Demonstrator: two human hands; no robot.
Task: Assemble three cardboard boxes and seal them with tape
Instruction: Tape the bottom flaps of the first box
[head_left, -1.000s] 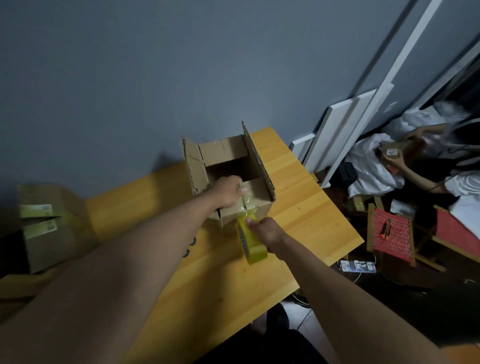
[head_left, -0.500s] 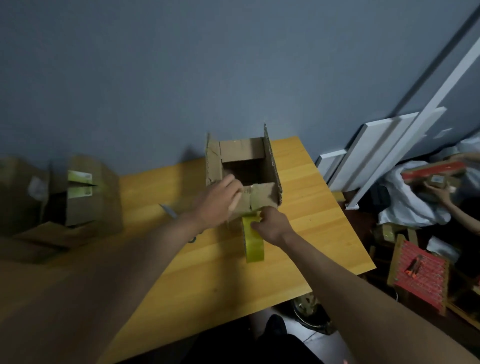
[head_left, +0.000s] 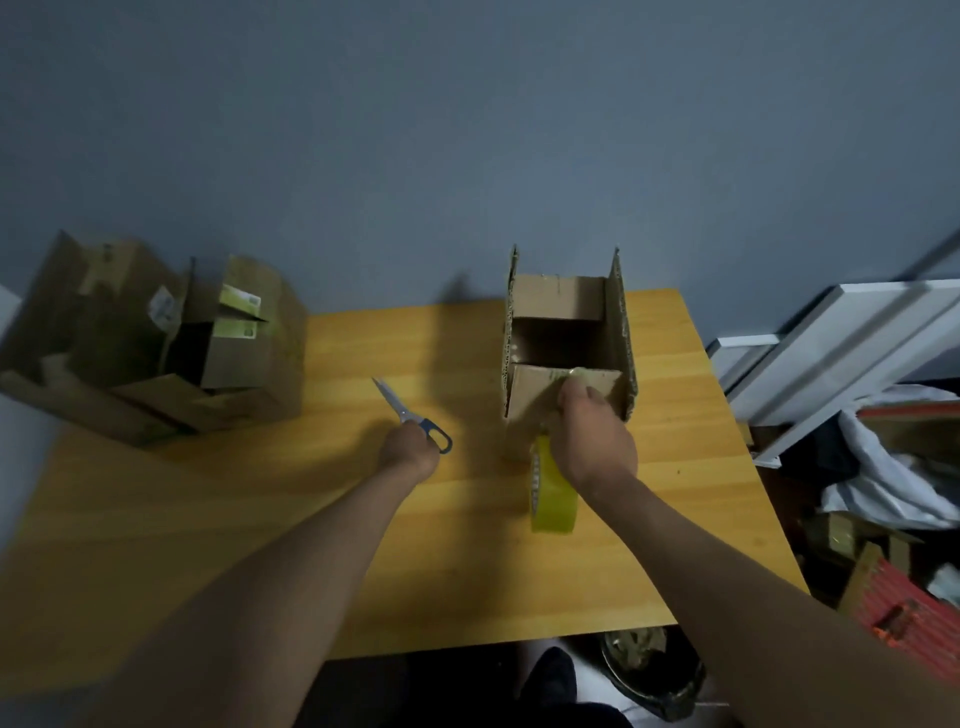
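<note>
Left hand (head_left: 410, 451): extended over the middle of the worktop (head_left: 260, 519); fingers curled round the blue handle of the scissors (head_left: 410, 413), whose blades are pointed away and to the left.
Right hand (head_left: 592, 436): laid against the near flap of the open box (head_left: 566, 343); fingers bent and pressed on the strip of tape at the flap's top edge; whether the strip is pinched cannot be told.
Tape roll (head_left: 551, 491): yellow-green, stood on edge on the worktop, just under the right wrist and touching the near side of the box.
Open box: set upright toward the far right of the worktop, two side flaps raised.
Change: half a second ago the left hand was held at the box flap; it has since been moved leftward to the scissors. The right hand is kept at the flap.
Count: two hands, one pair of scissors, one tape roll, one open box; a blurred heap of cardboard boxes (head_left: 156, 343) at far left, number not to be told.
</note>
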